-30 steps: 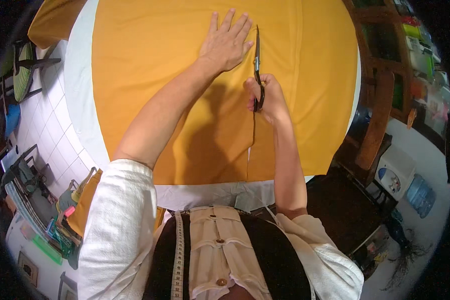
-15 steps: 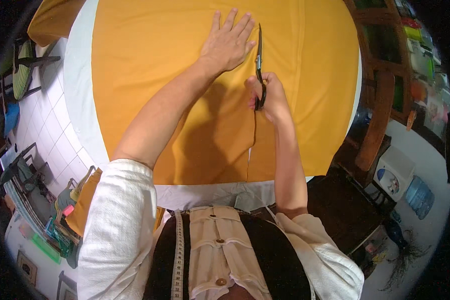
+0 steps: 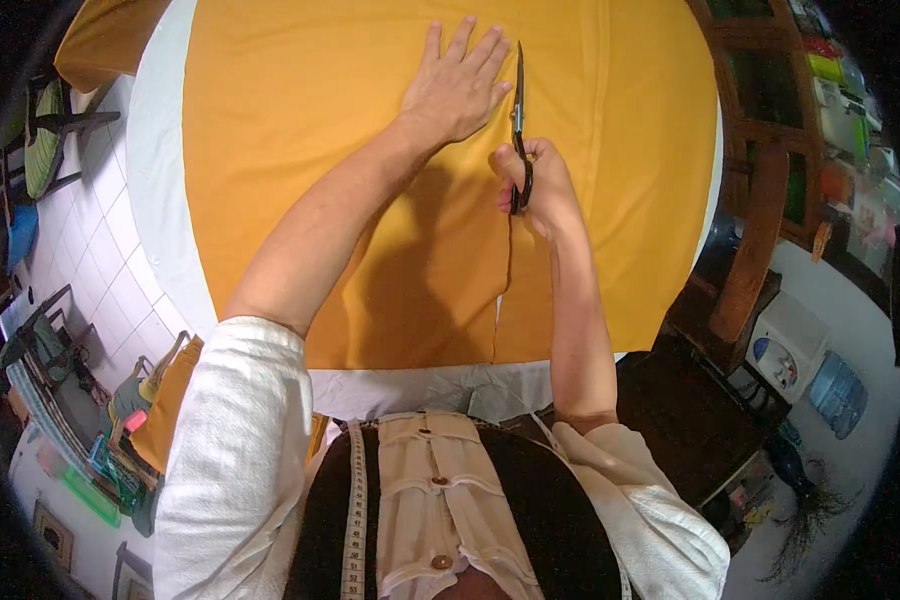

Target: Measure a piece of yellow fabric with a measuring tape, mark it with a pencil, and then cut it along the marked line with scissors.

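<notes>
A wide piece of mustard-yellow fabric [image 3: 300, 170] lies over a table. My left hand [image 3: 452, 88] rests flat on it with the fingers spread, just left of the scissors' blades. My right hand [image 3: 542, 185] is closed around the black handles of a pair of scissors [image 3: 519, 115], whose blades point away from me. Behind the handles, a cut runs through the fabric back to its near edge, with a narrow gap showing white near that edge. The lower blade is hard to make out.
White cloth [image 3: 370, 393] shows under the fabric along the near and left edges. At the right stand a dark wooden cabinet [image 3: 765, 90], a white water dispenser [image 3: 788, 345] and a blue water jug [image 3: 837, 395]. Chairs, one with a green cushion [image 3: 45, 140], stand at the left.
The scissors and my right hand have shifted slightly away from me, and the blades look more closed. My left hand has stayed in place.
</notes>
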Tool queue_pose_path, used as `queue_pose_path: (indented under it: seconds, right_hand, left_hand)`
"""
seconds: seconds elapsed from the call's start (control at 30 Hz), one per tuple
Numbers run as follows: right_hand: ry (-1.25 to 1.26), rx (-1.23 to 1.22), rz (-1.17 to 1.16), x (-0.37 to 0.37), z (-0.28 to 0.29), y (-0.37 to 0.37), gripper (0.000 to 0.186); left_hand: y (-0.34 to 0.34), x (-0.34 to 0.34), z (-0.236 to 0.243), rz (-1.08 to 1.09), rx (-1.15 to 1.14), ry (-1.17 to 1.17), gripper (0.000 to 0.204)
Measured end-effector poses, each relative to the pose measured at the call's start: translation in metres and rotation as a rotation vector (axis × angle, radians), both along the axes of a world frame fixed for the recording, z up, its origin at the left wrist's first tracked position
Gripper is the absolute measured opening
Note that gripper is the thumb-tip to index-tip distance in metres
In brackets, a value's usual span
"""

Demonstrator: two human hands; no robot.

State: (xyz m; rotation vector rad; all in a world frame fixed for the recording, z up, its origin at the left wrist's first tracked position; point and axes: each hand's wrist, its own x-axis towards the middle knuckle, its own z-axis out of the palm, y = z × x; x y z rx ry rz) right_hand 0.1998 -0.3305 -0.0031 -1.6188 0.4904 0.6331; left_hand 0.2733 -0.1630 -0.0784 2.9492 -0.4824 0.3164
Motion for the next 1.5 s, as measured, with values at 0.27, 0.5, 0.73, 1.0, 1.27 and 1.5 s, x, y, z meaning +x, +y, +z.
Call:
queue_pose_path:
  seconds: [0.27,0.5,0.73,1.0,1.27,1.5]
  right_hand:
    - [0.004,-0.026,0.027,-0.004,-0.001,0.001,0.037]
    - [-0.002,0.005,0.001,0.006,-0.003,0.001,0.037]
    - [-0.017,0.006,0.016,0.006,-0.006,0.001,0.037]
    - [-0.020,0.087,0.007,0.013,-0.012,-0.004,0.048]
    - [-0.006,0.108,-0.002,0.022,-0.013,-0.002,0.048]
    - [-0.012,0.057,0.007,0.020,-0.008,0.003,0.046]
  left_hand:
    - [0.001,-0.001,-0.003,-0.003,-0.045,-0.022,0.061]
    - [0.000,0.000,0.000,-0.003,-0.016,-0.012,0.062]
    - [0.000,-0.002,0.001,-0.012,-0.034,-0.032,0.061]
    - [0.000,-0.002,0.000,-0.011,-0.035,-0.042,0.060]
    - [0.000,-0.001,0.002,-0.013,-0.048,-0.029,0.060]
    - [0.001,0.006,0.009,-0.019,-0.044,-0.011,0.060]
